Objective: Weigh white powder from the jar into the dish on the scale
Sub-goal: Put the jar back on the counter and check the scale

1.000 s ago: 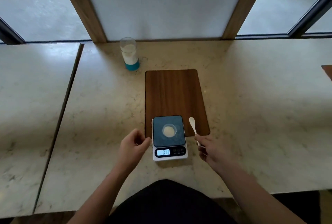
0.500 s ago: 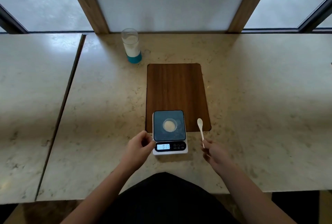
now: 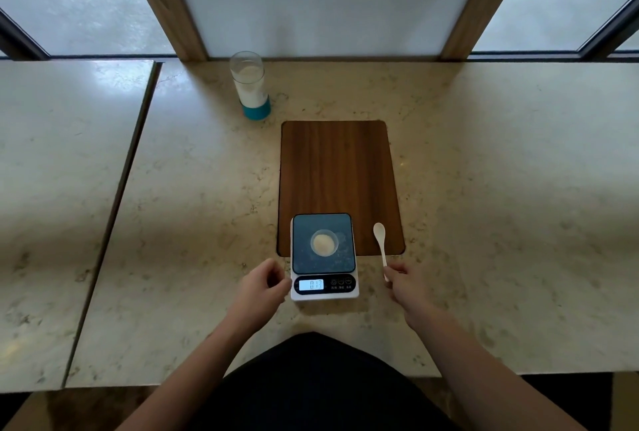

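A small digital scale [image 3: 324,287] with a dark platform and lit display stands at the near end of a wooden board [image 3: 337,174]. On its platform sits a small clear dish [image 3: 324,242] holding pale powder. A clear jar [image 3: 249,84] with white powder and a teal base stands upright, far left of the board, with no lid on it. My right hand [image 3: 408,287] pinches the handle end of a white spoon [image 3: 381,244], whose bowl rests on the board right of the scale. My left hand [image 3: 263,287] is loosely curled against the scale's left edge, holding nothing.
The work surface is a pale marble counter [image 3: 501,206]; a seam [image 3: 114,195] separates a second slab on the left. Wooden posts and glass panes run along the far edge. My dark-clothed torso is at the near edge.
The view has tilted and shifted a little. My right hand has drawn the spoon slightly right and nearer, laying it beside the scale. My left hand has closed in on the scale's left edge.
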